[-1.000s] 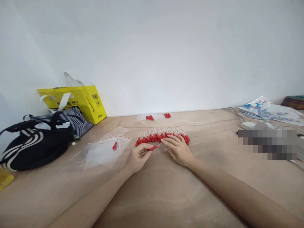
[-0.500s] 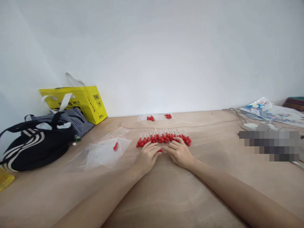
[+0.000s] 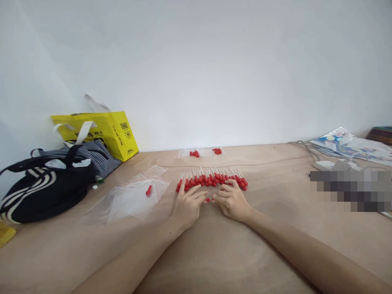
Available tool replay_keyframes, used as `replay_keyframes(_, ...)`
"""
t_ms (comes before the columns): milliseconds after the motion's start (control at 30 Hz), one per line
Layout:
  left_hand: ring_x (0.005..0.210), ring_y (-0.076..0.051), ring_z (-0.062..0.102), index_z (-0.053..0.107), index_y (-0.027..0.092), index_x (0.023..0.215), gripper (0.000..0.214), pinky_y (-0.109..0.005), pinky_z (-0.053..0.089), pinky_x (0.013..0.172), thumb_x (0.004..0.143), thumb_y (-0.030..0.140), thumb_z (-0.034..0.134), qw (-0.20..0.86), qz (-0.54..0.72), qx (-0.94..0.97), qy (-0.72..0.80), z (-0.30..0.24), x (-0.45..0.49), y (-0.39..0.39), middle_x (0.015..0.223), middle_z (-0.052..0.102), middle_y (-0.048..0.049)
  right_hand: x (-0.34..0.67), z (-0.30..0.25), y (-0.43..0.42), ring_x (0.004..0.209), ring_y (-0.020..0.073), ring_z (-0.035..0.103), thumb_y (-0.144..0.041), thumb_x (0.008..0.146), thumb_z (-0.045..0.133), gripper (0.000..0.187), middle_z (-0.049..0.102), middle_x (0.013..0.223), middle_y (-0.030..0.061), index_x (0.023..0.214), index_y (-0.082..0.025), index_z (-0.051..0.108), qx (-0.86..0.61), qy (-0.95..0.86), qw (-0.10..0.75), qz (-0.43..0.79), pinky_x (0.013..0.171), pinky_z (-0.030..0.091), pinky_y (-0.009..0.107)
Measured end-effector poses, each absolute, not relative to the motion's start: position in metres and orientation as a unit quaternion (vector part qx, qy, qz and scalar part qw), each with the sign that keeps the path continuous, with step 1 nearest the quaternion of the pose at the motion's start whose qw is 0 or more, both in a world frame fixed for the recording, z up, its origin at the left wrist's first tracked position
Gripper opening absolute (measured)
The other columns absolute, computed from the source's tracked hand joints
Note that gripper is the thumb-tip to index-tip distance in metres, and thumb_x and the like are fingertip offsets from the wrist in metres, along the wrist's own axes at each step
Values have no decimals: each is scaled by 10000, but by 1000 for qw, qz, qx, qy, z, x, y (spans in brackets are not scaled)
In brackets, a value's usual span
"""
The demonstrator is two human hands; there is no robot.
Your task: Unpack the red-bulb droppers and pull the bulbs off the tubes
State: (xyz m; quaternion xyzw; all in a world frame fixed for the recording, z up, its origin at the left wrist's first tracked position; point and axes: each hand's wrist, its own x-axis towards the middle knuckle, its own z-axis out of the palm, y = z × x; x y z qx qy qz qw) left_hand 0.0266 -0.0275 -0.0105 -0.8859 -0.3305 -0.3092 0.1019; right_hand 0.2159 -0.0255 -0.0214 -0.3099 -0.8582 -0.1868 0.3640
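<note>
Between my two hands is a dropper, its red rubber bulb [image 3: 208, 199] partly covered by fingers. My left hand [image 3: 187, 204] pinches it from the left, with the index finger stretched toward the row. From the right, my right hand [image 3: 233, 201] has its fingers closed round the other end, most of which is hidden. Just beyond the hands lies a row of droppers [image 3: 211, 179] side by side, red bulbs toward me and thin clear tubes pointing away.
Clear zip bags [image 3: 131, 201] lie at left with a loose red bulb [image 3: 148, 190] on top. Another bag [image 3: 202, 152] with red bulbs is near the wall. A black bag [image 3: 55, 192] and yellow bag [image 3: 128, 139] stand left; papers [image 3: 352, 143] and cables lie right.
Both hands have drawn slightly toward me, and the red bulb between them shows more clearly. My left index finger has lifted and straightened.
</note>
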Motion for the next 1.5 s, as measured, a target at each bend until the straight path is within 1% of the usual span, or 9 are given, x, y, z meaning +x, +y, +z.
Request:
replay_keyframes(367, 1012, -207, 547, 610, 214, 840, 294, -526, 124, 1005, 756, 61, 373, 109, -299, -894, -316, -6, 26, -31, 980, 660, -7, 215, -18, -30, 675, 118, 457, -192, 823, 436, 198, 530, 527, -23, 717, -189, 603, -304, -856, 378, -179, 818, 239, 349)
replay_keyframes(567, 998, -218, 553, 596, 202, 777, 236, -527, 217, 979, 817, 114, 381, 127, -302, -874, -360, -6, 6, -29, 1022, 642, -16, 242, -23, -28, 699, 137, 487, -229, 832, 436, 202, 564, 591, 2, 745, -195, 615, -365, -838, 371, -164, 776, 288, 338)
replay_keyframes(633, 956, -201, 562, 599, 204, 802, 214, -447, 350, 911, 844, 177, 391, 123, -318, -869, -359, -7, 0, -28, 984, 643, -31, 249, -26, -27, 664, 135, 489, -254, 843, 422, 218, 568, 621, 14, 789, -196, 625, -396, -832, 359, -148, 711, 324, 308)
replay_keyframes(700, 852, -165, 575, 599, 202, 841, 214, -325, 452, 772, 857, 220, 386, 101, -338, -864, -359, -8, -3, -27, 905, 625, -45, 250, -30, -26, 671, 134, 504, -237, 854, 385, 242, 580, 709, 34, 904, -197, 618, -420, -832, 344, -113, 649, 359, 272)
replay_keyframes(800, 741, -138, 556, 589, 186, 913, 235, -254, 467, 667, 859, 225, 363, 88, -369, -837, -395, -6, -9, -21, 809, 559, -47, 246, -38, -23, 741, 140, 531, -147, 837, 328, 333, 560, 845, 62, 1094, -182, 536, -452, -826, 332, -54, 629, 415, 245)
replay_keyframes(900, 793, -167, 549, 565, 158, 982, 259, -283, 459, 715, 830, 184, 356, 121, -369, -790, -474, 0, -25, -11, 857, 535, -71, 244, -44, -21, 785, 152, 535, -66, 776, 318, 411, 528, 885, 77, 1130, -167, 502, -469, -813, 342, -30, 671, 449, 263)
replay_keyframes(1033, 822, -194, 555, 522, 145, 1025, 280, -291, 446, 734, 773, 188, 407, 140, -297, -733, -596, 7, -54, 4, 887, 553, -78, 241, -44, -21, 811, 159, 529, -33, 737, 331, 379, 507, 895, 77, 1008, -171, 556, -467, -809, 357, -9, 715, 459, 281)
replay_keyframes(1233, 770, -219, 559, 547, 167, 813, 126, -312, 423, 710, 720, 212, 475, 148, -243, -706, -649, 5, -75, 16, 753, 595, -57, 229, -37, -22, 785, 158, 515, -103, 805, 337, 233, 492, 852, 79, 780, -155, 562, -453, -816, 359, 16, 730, 456, 298)
replay_keyframes(1500, 902, -245, 514, 596, 193, 783, 247, -369, 378, 776, 792, 385, 441, 150, -246, -728, -622, 9, -49, 7, 852, 613, -66, 226, -31, -26, 893, 177, 500, -221, 868, 331, 238, 515, 930, 92, 914, -157, 555, -426, -839, 338, 7, 783, 439, 323)
